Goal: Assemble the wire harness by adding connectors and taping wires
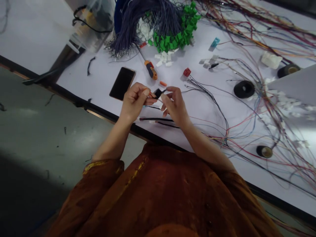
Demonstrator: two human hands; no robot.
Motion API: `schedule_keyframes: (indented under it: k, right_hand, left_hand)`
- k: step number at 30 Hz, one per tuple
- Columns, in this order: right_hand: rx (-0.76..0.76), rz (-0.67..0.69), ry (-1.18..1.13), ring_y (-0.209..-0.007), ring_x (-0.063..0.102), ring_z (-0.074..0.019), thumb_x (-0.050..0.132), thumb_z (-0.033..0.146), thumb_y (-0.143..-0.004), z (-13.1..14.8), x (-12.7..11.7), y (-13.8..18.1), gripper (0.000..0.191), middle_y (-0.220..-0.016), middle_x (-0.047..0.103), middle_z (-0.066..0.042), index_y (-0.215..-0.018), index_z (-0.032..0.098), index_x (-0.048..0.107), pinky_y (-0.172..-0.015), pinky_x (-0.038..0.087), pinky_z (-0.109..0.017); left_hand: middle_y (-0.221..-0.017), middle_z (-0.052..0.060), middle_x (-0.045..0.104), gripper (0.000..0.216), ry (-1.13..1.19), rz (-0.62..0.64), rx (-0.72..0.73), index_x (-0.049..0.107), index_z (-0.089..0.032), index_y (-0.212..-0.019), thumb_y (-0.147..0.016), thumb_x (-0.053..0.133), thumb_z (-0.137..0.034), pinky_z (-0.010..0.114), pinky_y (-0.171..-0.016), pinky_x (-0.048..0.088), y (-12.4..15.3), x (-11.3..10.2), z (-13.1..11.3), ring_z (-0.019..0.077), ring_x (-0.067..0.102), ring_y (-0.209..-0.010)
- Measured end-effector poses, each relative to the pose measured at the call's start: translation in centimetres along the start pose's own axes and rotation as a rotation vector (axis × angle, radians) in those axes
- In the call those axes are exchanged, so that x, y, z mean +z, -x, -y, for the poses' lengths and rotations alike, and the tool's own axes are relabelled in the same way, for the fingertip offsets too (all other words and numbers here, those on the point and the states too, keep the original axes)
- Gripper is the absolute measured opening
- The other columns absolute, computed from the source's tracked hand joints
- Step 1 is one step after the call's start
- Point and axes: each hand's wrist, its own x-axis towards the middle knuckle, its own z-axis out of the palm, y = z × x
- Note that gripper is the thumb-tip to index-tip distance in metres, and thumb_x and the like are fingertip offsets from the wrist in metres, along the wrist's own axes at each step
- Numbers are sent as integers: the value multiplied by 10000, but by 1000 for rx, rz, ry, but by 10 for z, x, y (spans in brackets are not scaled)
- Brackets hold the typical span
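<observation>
My left hand and my right hand meet over the near edge of a white table. Between their fingertips sits a small black connector. The right hand pinches the connector. The left hand is closed in a pinch on a thin orange wire end at the connector's left side. Thin black wires run on the table just below both hands.
A dark phone lies left of the hands. An orange-handled screwdriver, a small red connector and an orange piece lie beyond. Green connectors, purple wire bundles, black tape rolls and loose wires fill the right.
</observation>
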Motion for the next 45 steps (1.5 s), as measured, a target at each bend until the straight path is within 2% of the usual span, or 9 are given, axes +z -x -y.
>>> schedule_keyframes:
  k: [6, 10, 16, 19, 25, 28, 33, 41, 45]
  right_hand:
    - [412, 58, -427, -446, 311, -34, 603, 341, -894, -1, -2, -35, 165, -711, 526, 27, -909, 191, 539, -364, 216, -173]
    - [87, -152, -118, -610, 539, -108, 522, 352, -927, -20, -4, 9, 302, -890, 588, -29, -1204, 234, 528, -498, 461, -229]
    - [-371, 69, 378, -894, 605, -193, 586, 366, -898, -28, -6, 54, 339, -1017, 570, -73, -1211, 238, 599, -781, 579, -360]
    - [-108, -106, 24, -697, 563, -110, 587, 433, -914, -13, -3, 23, 402, -991, 558, -39, -1261, 243, 512, -574, 518, -248]
    - [423, -74, -384, -463, 438, -51, 637, 398, -865, -11, -17, -13, 411, -743, 526, 40, -1228, 243, 520, -374, 235, -169]
    - [324, -113, -422, -468, 475, -50, 682, 450, -833, -24, -29, 2, 489, -771, 526, 52, -1272, 290, 538, -380, 281, -177]
    - [290, -99, -372, -500, 510, -62, 622, 494, -870, -32, -32, 12, 444, -831, 545, 35, -1261, 293, 563, -383, 324, -192]
    - [-209, 41, 411, -899, 615, -211, 584, 391, -928, -27, -29, 65, 354, -982, 611, -75, -1264, 286, 618, -781, 562, -366]
    - [-203, -90, 212, -805, 591, -149, 590, 398, -928, -19, -26, 58, 260, -1084, 581, -62, -1157, 274, 588, -654, 549, -292]
  left_hand:
    - [-816, 17, 737, 370, 31, -53, 104, 588, -197, -889, -891, 675, -557, 202, -611, 591, 8, 9, 9, 108, 724, -654]
    - [-815, 6, 738, 405, 127, -171, 37, 545, -203, -869, -874, 684, -583, 151, -418, 458, -2, 8, 29, 65, 646, -489]
    - [-749, -10, 727, 402, 136, -114, -62, 551, -217, -849, -860, 695, -593, 153, -443, 486, -5, 7, 23, 77, 654, -505]
    - [-742, 0, 720, 375, 123, -43, -27, 573, -213, -848, -858, 716, -559, 212, -621, 600, 0, 7, 10, 115, 719, -658]
    - [-796, -1, 733, 359, 236, -83, -72, 583, -230, -884, -850, 727, -558, 223, -646, 618, 5, 11, 12, 122, 725, -693]
    - [-858, 12, 746, 384, 334, -114, -129, 598, -230, -889, -840, 722, -590, 215, -671, 618, 3, 11, 24, 125, 735, -744]
    - [-1126, 71, 732, 450, 219, 170, -138, 694, -218, -1009, -748, 812, -566, 244, -747, 622, 4, 19, 34, 146, 733, -881]
    - [-791, 61, 733, 422, 79, -37, -186, 726, -161, -852, -901, 643, -572, 176, -347, 389, 3, 32, 31, 70, 570, -436]
    - [-876, 74, 755, 396, -72, 80, -23, 739, -179, -872, -919, 629, -556, 254, -643, 603, 20, 30, 0, 142, 717, -698]
